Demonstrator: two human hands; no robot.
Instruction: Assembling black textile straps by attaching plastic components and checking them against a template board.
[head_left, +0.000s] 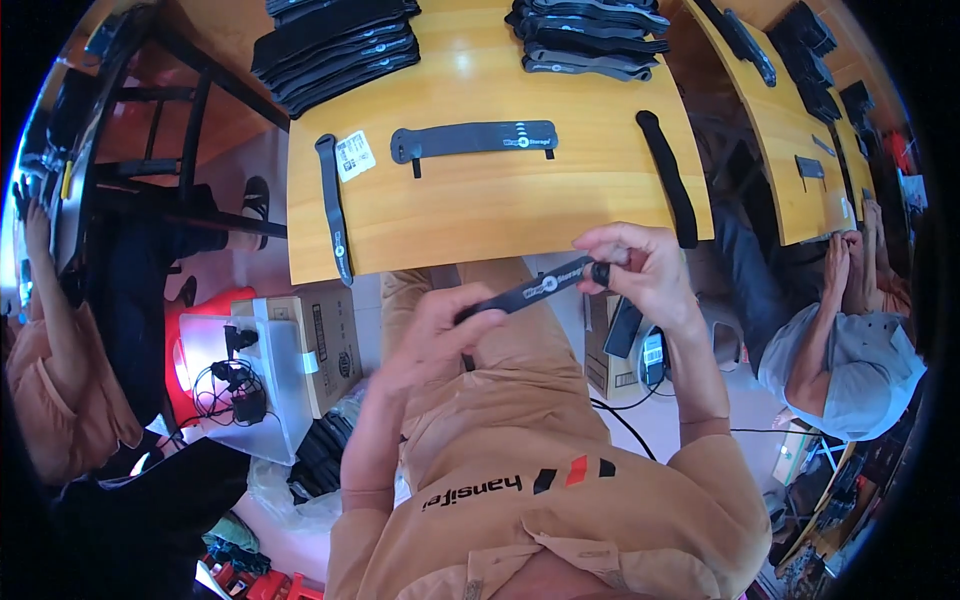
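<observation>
A black strap with pale printing is stretched between my two hands, just off the table's near edge and above my lap. My left hand is closed round its left end, thumb along the top. At the other end my right hand pinches the strap beside a small black loop, and a dark length hangs below that hand. On the wooden table ahead lies a wide dark strap placed crosswise. One narrow strap lies at the left edge and another black strap at the right.
Stacks of black straps stand at the table's far left and far right. A white label lies near the left strap. Below left are a cardboard box and a plastic bin with cables. People sit at both sides.
</observation>
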